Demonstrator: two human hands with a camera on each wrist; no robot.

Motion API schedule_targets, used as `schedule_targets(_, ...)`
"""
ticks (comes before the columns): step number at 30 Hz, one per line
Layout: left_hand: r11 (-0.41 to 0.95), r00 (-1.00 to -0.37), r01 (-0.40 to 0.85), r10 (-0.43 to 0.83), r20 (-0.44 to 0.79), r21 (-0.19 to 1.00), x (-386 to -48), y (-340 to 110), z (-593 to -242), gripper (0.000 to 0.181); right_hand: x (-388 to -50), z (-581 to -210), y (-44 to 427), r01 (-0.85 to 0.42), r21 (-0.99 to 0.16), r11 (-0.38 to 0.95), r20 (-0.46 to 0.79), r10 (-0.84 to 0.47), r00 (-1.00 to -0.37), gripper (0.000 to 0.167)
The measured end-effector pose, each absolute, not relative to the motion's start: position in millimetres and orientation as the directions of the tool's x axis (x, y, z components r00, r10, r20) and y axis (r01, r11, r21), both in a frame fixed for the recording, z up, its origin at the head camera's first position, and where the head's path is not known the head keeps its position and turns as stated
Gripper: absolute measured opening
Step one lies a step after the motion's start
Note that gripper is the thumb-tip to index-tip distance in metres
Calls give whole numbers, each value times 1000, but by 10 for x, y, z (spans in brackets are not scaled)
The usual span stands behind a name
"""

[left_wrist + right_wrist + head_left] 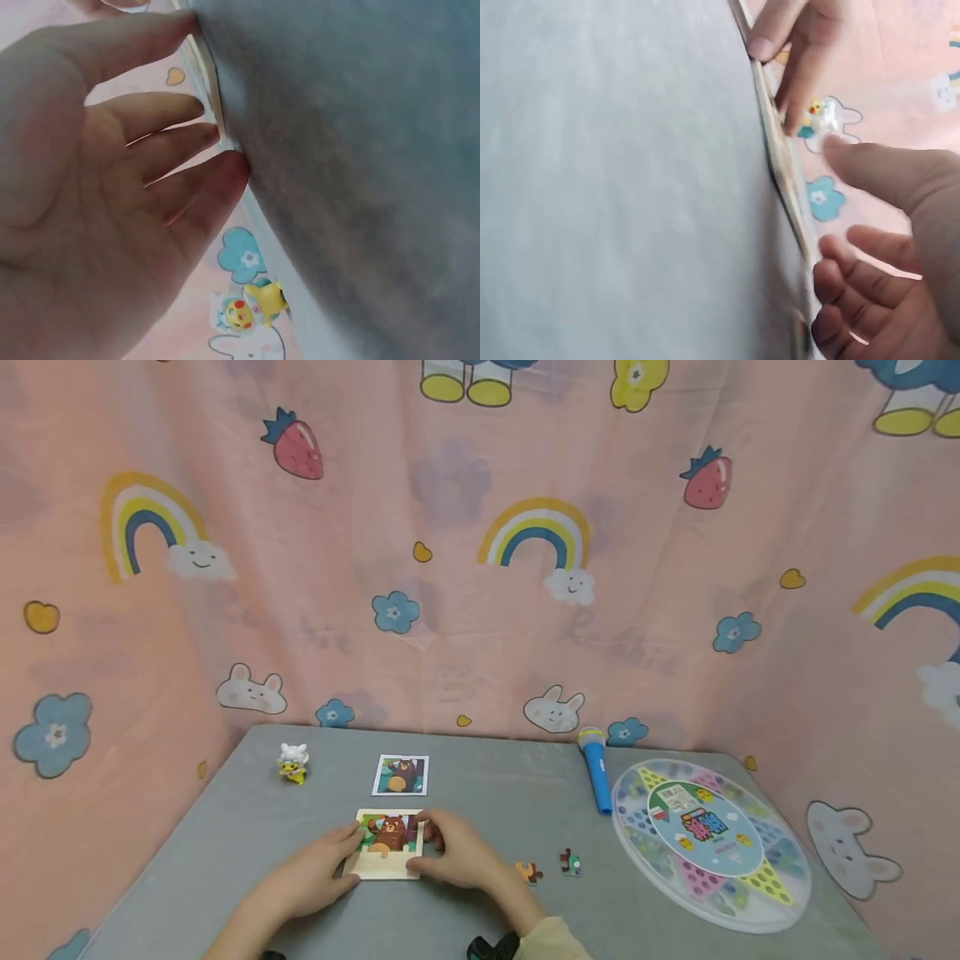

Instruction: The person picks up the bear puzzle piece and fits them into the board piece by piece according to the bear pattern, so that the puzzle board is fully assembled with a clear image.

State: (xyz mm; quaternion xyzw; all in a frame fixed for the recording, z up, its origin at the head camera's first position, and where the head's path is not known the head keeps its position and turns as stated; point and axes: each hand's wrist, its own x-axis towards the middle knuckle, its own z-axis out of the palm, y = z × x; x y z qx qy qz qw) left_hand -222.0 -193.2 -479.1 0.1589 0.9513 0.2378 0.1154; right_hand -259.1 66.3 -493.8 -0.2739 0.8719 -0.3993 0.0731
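Observation:
A pale wooden puzzle board [384, 866] lies on the grey table, showing a brown bear picture in its upper part and bare wood below. My left hand [311, 875] rests its fingertips and thumb against the board's left side; the left wrist view shows its fingers [172, 150] nearly straight along the thin edge. At the right side, my right hand [459, 852] has its index finger near the upper corner and its thumb lower down. In the right wrist view its fingers [862, 292] bend at the edge, thumb apart. Anything beneath the fingertips is hidden.
Two loose puzzle pieces, one orange-brown [528, 872] and one dark green [571, 862], lie right of my right hand. A bear picture card [401, 789] lies behind the board. Farther out are a small figurine [293, 763], a blue microphone [597, 772] and a round game board [705, 860].

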Motion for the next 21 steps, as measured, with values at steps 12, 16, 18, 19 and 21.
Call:
schedule_targets(12,829,-925,215,343,-165,517,-2229,-1985,-4824,68,-2562,-4687,1375,-461,-694,554,226,-440,-869,43)
schedule_targets(16,842,-919,222,350,-184,492,-2237,-1969,-4791,67,-2496,-4717,1559,-456,-662,594,199,-447,-872,40)
schedule_targets(18,851,-914,222,352,-202,476,-2246,-1959,-4770,67,-2468,-4760,1596,-440,-644,625,162,-451,-878,40)
schedule_targets(19,854,-909,222,356,-217,471,-2259,-1956,-4763,67,-2459,-4789,1604,-434,-636,638,144,-454,-879,41)
schedule_targets(21,857,-898,228,369,-242,462,-2304,-1958,-4780,67,-2450,-4849,1604,-428,-622,656,114,-465,-878,40)
